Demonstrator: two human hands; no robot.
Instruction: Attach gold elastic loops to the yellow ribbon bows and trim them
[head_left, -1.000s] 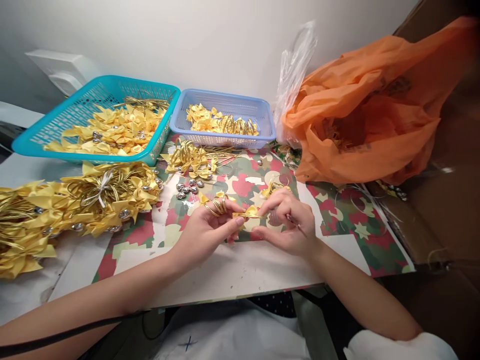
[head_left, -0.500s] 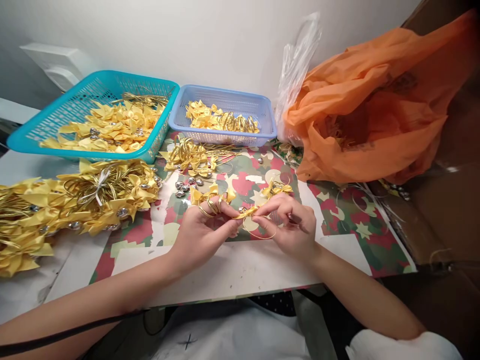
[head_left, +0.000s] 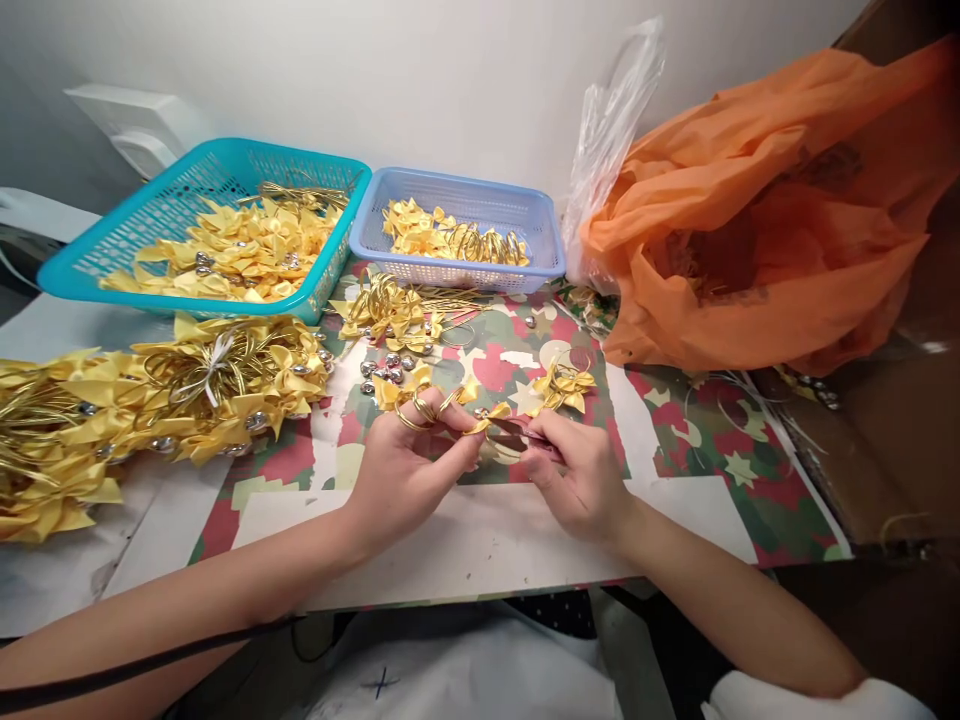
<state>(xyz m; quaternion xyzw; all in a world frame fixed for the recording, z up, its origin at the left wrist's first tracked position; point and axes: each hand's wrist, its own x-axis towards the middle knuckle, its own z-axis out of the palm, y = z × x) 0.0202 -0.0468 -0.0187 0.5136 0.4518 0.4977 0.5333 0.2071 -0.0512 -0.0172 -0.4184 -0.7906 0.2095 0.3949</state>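
My left hand pinches a yellow ribbon bow between thumb and forefinger. Gold cord loops are wound about its fingers, with more yellow bows hanging beyond them. In my right hand is a small pair of reddish thread snips, its tips at the bow; the blades are partly blurred. Just beyond my right hand lie several finished-looking yellow bows. Silver bells are clustered past my left hand, and a pile of bows with gold cords lies behind them.
A teal basket of bows and bells stands back left, beside a blue basket with bows and coiled cord. An orange plastic bag and a clear bag are at right. Bundled yellow bows lie at left on the table.
My right hand's fingers have left the ribbon and cord and now hold the snips out against the bow. My left hand keeps its pinch. The view has shifted slightly.
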